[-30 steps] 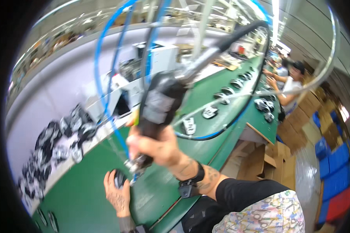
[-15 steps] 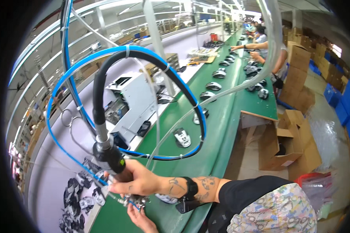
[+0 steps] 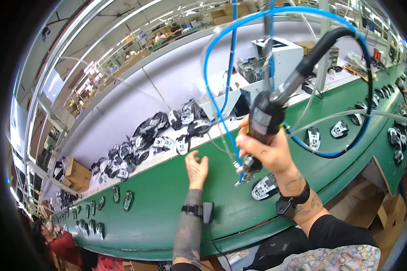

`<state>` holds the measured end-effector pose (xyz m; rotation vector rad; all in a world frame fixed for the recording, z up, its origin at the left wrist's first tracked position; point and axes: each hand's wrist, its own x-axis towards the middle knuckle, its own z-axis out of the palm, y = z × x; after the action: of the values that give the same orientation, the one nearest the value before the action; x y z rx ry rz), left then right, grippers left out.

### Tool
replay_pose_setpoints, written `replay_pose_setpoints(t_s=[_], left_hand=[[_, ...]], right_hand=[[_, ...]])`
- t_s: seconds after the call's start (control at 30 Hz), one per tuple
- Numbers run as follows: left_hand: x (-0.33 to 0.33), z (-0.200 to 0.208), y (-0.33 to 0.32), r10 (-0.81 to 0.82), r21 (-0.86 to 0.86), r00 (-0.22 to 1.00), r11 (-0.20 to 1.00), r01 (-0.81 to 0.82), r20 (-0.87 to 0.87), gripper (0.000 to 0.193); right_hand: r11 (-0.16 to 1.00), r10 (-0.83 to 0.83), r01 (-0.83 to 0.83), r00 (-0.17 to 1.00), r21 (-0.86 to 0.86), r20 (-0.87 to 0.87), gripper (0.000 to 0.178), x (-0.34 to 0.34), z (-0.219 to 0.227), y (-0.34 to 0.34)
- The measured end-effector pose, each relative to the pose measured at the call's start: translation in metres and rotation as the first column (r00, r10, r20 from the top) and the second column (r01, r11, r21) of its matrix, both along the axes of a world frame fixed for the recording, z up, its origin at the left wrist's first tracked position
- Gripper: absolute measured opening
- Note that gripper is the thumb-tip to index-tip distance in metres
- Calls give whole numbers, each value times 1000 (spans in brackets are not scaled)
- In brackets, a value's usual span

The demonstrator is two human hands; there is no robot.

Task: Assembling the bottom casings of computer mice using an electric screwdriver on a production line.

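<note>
My right hand (image 3: pixel 269 151) is wrapped around the black body of a power screwdriver (image 3: pixel 263 118), whose metal tip end points down over the green conveyor belt (image 3: pixel 233 217). A blue air hose (image 3: pixel 206 67) and a thick black cable loop up from it. Below the tip, a white-and-black computer mouse shell (image 3: pixel 263 187) lies on the belt beside my right wrist. My left hand (image 3: pixel 196 170) is empty, its fingers apart and curved. It hovers near a mouse shell (image 3: pixel 182 144) at the edge of the piled shells, apparently without touching it.
A heap of black and white mouse shells (image 3: pixel 142 135) covers the ledge behind the belt. Green circuit boards (image 3: pixel 128 201) and more shells lie along the belt at left. A white machine (image 3: pixel 285 58) stands behind the screwdriver. A co-worker in red (image 3: pixel 65 247) sits at far left; others work at right.
The view has swung left, bringing the shell heap into the middle. My left hand has left the screwdriver's tip and reached out toward the heap. My right hand still grips the screwdriver.
</note>
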<state>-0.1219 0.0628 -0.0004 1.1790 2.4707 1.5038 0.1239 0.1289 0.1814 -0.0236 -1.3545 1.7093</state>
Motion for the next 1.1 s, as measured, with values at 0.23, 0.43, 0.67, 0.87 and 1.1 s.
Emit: replay_pose_setpoints(t_s=[0.23, 0.43, 0.67, 0.87, 1.1], left_hand=[[-116, -18, 37, 63, -302, 864, 922, -242, -499, 66], [-108, -30, 13, 115, -174, 904, 964, -202, -411, 54], [-120, 10, -79, 129, -56, 879, 983, -174, -460, 74], [-192, 38, -244, 230, -236, 906, 916, -325, -356, 66], [-214, 35, -315, 223, -355, 927, 876, -326, -302, 63]], right_hand=[[998, 62, -61, 998, 27, -16, 25, 2, -1, -9], [998, 38, -37, 999, -40, 8, 27, 3, -3, -10], [995, -95, 94, 995, -39, -23, 26, 1, -5, -7], [991, -117, 118, 993, 65, -25, 24, -10, -9, -8], [990, -118, 120, 993, 79, -23, 24, -11, -11, -10]])
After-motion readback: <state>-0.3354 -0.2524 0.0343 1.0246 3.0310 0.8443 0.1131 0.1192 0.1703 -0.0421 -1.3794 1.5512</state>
